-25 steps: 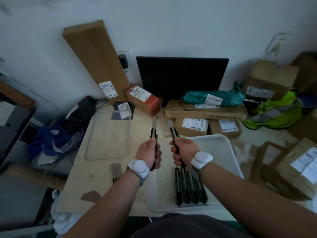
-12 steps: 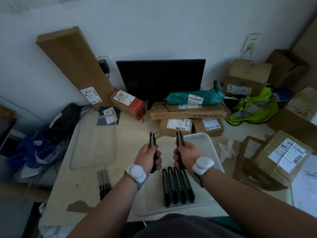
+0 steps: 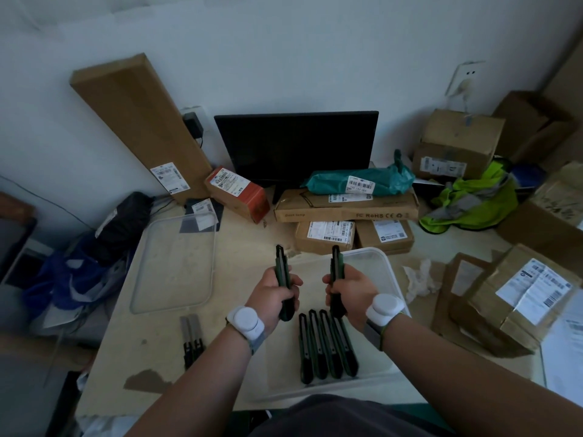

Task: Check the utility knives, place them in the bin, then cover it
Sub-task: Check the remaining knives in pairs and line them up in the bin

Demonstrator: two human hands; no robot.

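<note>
My left hand [image 3: 273,293] grips a dark green utility knife [image 3: 281,266] upright, its blade drawn in. In my right hand [image 3: 350,291] stands a second utility knife [image 3: 336,263], also upright with no blade showing. Both are held above the near-left part of a clear plastic bin [image 3: 383,263]. Several more knives [image 3: 326,346] lie side by side in the bin. Two knives [image 3: 191,337] with blades out rest on the table to the left. The clear lid [image 3: 176,263] lies flat further left.
A black monitor [image 3: 296,146], cardboard boxes [image 3: 345,209], a teal parcel [image 3: 359,181] and a red box [image 3: 238,192] crowd the table's back. A long box [image 3: 138,124] leans on the wall. More boxes [image 3: 523,298] and crumpled tissue [image 3: 419,279] sit right.
The blades that stuck out of both held knives a second ago are now drawn back into the handles. My view has tilted down and shifted a little.
</note>
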